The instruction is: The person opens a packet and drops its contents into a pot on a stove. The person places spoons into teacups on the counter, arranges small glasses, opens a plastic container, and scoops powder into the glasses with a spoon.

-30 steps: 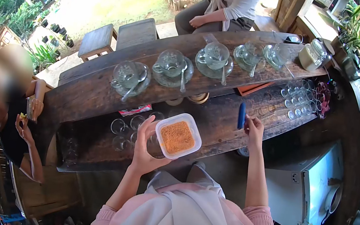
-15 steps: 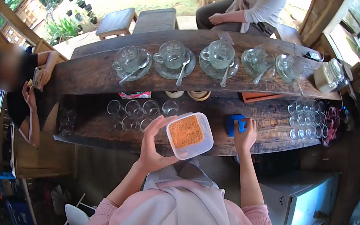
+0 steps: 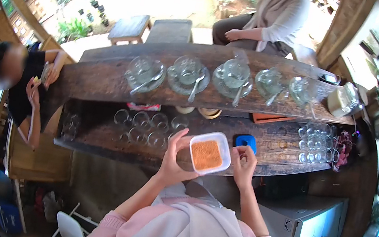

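Note:
My left hand (image 3: 173, 163) grips a square translucent plastic container (image 3: 222, 166) by its left side. An orange-brown granular powder (image 3: 207, 154) covers much of its bottom, and the container is without a lid. Just right of it is my right hand (image 3: 244, 167), its fingers bent and a little apart; I see nothing held in them, and whether they touch the container's rim is unclear. A blue lid (image 3: 247, 141) lies on the lower counter, just beyond the right fingertips.
Several glass cups (image 3: 187, 68) with saucers and spoons line the upper counter (image 3: 102, 77), ending at a lidded jar (image 3: 342, 100). Glasses (image 3: 141, 128) stand lower left, more glasses (image 3: 317, 143) right. One person (image 3: 21, 87) is at the left, another (image 3: 274, 23) sits opposite.
My right hand has let go of the blue lid, leaving it on the counter, and moved in beside the container. My left hand has shifted slightly right with the container.

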A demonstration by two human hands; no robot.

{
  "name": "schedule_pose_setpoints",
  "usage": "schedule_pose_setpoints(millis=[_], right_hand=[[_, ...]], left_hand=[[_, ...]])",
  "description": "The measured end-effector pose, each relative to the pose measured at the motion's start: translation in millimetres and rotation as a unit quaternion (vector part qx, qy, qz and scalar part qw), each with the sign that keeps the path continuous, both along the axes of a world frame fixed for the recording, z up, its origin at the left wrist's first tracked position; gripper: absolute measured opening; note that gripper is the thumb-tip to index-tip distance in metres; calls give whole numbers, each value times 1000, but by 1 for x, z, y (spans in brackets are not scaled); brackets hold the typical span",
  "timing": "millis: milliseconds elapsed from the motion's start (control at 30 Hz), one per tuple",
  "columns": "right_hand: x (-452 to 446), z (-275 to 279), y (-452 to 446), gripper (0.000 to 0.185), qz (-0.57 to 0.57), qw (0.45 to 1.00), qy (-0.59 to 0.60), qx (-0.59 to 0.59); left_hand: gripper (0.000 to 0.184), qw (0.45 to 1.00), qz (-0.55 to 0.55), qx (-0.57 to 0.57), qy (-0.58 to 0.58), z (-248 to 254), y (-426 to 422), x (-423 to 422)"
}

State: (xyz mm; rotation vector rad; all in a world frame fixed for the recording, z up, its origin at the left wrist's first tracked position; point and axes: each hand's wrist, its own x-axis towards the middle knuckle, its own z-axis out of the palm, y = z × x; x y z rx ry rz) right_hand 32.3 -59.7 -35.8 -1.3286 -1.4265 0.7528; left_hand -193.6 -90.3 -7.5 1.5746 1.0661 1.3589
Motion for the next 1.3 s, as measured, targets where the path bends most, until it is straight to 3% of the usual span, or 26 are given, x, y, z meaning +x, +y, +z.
schedule_pose_setpoints(millis=[433, 633, 700, 967, 1100, 1300], right_hand=[[36, 2, -72, 14, -220, 975, -43, 3], [35, 3, -114, 14, -347, 938, 7, -19], [35, 0, -121, 13, -342, 938, 63, -18], [71, 17, -87, 14, -298, 953, 52, -2], [115, 20, -55, 12, -225, 973, 16, 43], [221, 20, -27, 13, -180, 983, 28, 34]], left_hand=[[119, 977, -206, -38, -43, -9, 25, 28], [113, 952, -306, -18, 31, -8, 29, 54], [112, 956, -293, 8, 14, -9, 31, 60], [113, 955, -211, 206, -10, 12, 39, 84], [116, 961, -154, 229, 21, 16, 46, 122], [120, 979, -137, 150, -23, -6, 54, 229]])
